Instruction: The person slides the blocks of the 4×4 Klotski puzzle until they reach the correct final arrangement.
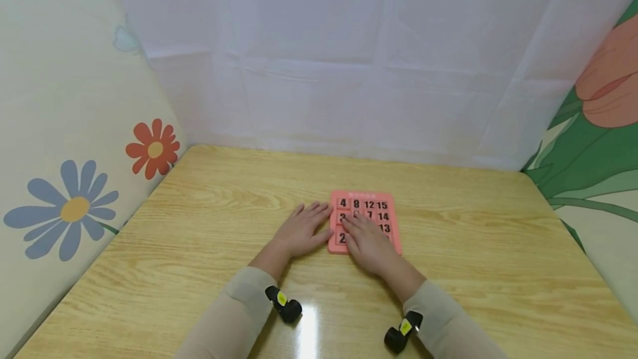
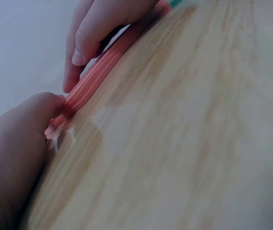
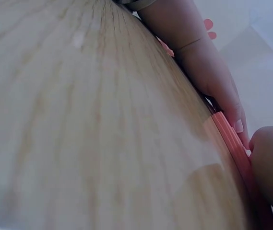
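Note:
A pink number sliding puzzle point(image 1: 397, 240) lies flat on the wooden table, its tiles marked with black numbers such as 4, 8, 12 and 15. My left hand point(image 1: 299, 231) rests along the puzzle's left side, fingers extended and thumb against the edge. Over the lower middle tiles lies my right hand point(image 1: 371, 245), with its fingertips on the tiles near the 3 and 7; it hides several numbers. In the left wrist view the puzzle's ribbed pink side point(image 2: 100, 72) shows beside the left thumb point(image 2: 47, 108). The right wrist view also shows that pink side point(image 3: 230, 136).
The wood-grain table point(image 1: 199, 198) extends around the puzzle on all sides. A white cloth point(image 1: 319, 71) hangs behind it. Flower-patterned panels point(image 1: 75, 209) stand at left and right. Each wrist wears a small black camera point(image 1: 289, 309).

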Tool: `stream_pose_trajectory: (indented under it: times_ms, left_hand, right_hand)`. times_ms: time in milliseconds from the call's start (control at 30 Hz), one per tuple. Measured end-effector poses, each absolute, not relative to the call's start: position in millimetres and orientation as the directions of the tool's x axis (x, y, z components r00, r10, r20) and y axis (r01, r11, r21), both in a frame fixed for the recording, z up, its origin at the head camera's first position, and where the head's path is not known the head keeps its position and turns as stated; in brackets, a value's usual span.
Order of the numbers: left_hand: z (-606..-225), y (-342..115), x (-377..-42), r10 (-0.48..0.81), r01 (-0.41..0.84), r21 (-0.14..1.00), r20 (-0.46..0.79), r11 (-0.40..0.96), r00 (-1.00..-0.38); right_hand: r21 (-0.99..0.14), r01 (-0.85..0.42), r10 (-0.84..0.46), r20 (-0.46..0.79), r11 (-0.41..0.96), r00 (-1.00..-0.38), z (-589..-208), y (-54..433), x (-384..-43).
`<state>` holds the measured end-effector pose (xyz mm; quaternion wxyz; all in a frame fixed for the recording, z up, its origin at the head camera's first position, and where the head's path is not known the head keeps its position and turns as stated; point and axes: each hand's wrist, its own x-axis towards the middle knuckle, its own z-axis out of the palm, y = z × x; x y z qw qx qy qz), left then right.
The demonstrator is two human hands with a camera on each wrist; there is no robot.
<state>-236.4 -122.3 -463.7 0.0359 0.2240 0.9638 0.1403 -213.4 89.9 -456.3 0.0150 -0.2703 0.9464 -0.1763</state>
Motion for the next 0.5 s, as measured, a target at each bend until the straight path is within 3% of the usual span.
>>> stream_pose_trajectory:
  times_ms: [500]
  left_hand:
    - [-462.0,-121.8,-235.1,0.451,0.435,0.288,0.012,0.853,-0.892]
  right_hand:
    - [-0.351,-0.475,-0.492,0.046,0.807,-0.869,-455.6,86.0,-223.1]
